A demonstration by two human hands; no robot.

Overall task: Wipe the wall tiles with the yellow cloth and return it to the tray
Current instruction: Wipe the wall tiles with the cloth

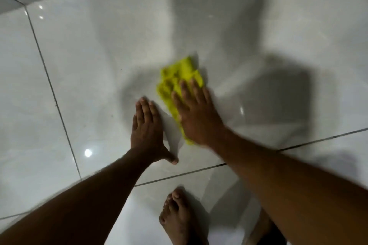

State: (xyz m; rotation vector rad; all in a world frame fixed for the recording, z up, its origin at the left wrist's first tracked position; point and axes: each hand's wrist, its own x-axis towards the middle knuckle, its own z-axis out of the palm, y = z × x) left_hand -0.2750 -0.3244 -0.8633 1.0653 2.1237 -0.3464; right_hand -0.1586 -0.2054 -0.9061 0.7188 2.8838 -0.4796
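A crumpled yellow cloth (177,83) lies flat against a glossy white wall tile (99,55). My right hand (196,113) presses on the cloth with its fingers spread, and the cloth's lower part is hidden under the palm. My left hand (147,129) rests flat on the bare tile just left of the cloth, fingers together and thumb out, holding nothing. The view is blurred. No tray is in view.
Dark grout lines (53,93) split the wall into large tiles. A horizontal joint (179,174) marks where the wall meets the white floor. A bare foot (179,215) stands on the floor below the hands. My shadow falls across the wall.
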